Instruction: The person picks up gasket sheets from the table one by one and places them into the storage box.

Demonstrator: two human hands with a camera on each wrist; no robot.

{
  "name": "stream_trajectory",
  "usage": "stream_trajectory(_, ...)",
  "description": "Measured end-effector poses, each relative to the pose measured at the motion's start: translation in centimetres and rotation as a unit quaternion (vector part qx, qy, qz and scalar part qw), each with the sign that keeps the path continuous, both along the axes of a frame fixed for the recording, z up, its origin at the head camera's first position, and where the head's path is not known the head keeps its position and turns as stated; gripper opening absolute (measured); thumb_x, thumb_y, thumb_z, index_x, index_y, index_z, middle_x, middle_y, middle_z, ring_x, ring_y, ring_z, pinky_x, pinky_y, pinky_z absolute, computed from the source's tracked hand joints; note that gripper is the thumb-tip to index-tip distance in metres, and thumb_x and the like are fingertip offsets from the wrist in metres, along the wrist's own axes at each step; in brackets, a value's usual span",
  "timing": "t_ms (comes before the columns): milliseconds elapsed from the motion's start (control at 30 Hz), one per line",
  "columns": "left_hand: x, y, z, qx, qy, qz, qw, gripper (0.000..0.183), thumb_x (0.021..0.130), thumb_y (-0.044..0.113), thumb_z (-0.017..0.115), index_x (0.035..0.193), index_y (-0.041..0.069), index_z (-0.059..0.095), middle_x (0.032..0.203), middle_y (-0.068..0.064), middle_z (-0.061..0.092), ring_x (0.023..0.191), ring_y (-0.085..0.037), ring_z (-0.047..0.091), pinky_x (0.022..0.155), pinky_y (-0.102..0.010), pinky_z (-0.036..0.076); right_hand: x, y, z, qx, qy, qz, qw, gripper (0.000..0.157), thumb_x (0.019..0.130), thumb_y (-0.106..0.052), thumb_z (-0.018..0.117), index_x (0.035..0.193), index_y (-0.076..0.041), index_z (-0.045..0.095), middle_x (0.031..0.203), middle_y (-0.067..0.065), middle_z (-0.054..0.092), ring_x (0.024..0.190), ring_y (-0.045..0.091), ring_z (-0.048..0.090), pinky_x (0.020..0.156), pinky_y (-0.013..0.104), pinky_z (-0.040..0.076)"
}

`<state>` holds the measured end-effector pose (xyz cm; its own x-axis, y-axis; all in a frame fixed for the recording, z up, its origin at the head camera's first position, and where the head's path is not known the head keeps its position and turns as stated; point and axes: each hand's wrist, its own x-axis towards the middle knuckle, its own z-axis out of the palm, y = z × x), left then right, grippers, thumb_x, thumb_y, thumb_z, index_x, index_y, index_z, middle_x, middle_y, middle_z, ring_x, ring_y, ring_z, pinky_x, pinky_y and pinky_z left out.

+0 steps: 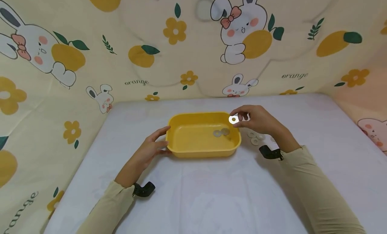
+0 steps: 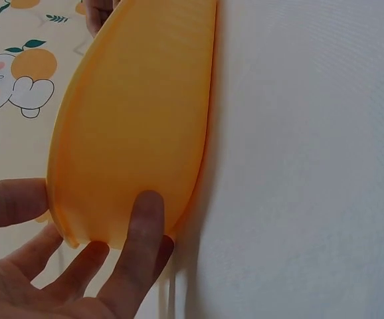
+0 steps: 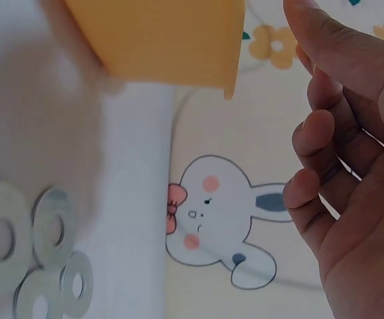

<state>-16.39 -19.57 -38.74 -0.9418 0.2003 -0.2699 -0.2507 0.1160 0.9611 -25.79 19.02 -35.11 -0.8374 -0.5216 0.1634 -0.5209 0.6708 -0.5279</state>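
Note:
A yellow plastic basin (image 1: 196,154) stands on the table. My left hand (image 1: 150,146) holds its left end; in the left wrist view the thumb (image 2: 147,216) lies against the side wall and the other fingers are spread round the end. Over the basin's right rim, my right hand (image 1: 257,120) pinches a flat ring-shaped washer (image 1: 230,120) between thumb and fingertips. That washer is hidden in the right wrist view. Two washers (image 1: 217,133) lie inside the basin, towards its right side. Several more washers (image 3: 40,296) lie on the table below my right hand.
A white cloth (image 1: 205,193) covers the table. Behind it and at the sides hangs a cream curtain (image 1: 199,56) printed with rabbits and oranges. Each wrist carries a small black camera mount (image 1: 144,189).

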Motion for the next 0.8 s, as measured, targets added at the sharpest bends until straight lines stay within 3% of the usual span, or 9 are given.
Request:
stream_trajectory(300, -0.1, -0.1, -0.3, -0.004, -0.006, 0.002, 1.0000, 0.062, 0.098, 0.003, 0.049, 0.155, 0.019, 0.034, 0.163, -0.006, 0.025, 0.123, -0.032, 0.053, 0.101, -0.045, 0.054, -0.6, -1.3, -0.2, -0.014, -0.005, 0.041, 0.999, 0.032, 0.083, -0.022, 0.081, 0.113, -0.015, 0.070, 0.081, -0.001, 0.059, 0.083, 0.017, 0.051, 0.070, 0.024, 0.042)
stream_trajectory(800, 0.0, 0.0, -0.2, 0.000, -0.004, 0.000, 1.0000, 0.061, 0.098, 0.003, 0.048, 0.155, 0.019, 0.035, 0.163, -0.005, 0.024, 0.131, -0.034, 0.047, 0.103, -0.046, 0.053, -1.9, -3.1, -0.8, 0.010, -0.031, 0.049, 0.998, 0.034, 0.085, -0.026, 0.079, 0.115, -0.015, 0.068, 0.082, -0.001, 0.058, 0.077, 0.017, 0.050, 0.067, 0.026, 0.042)
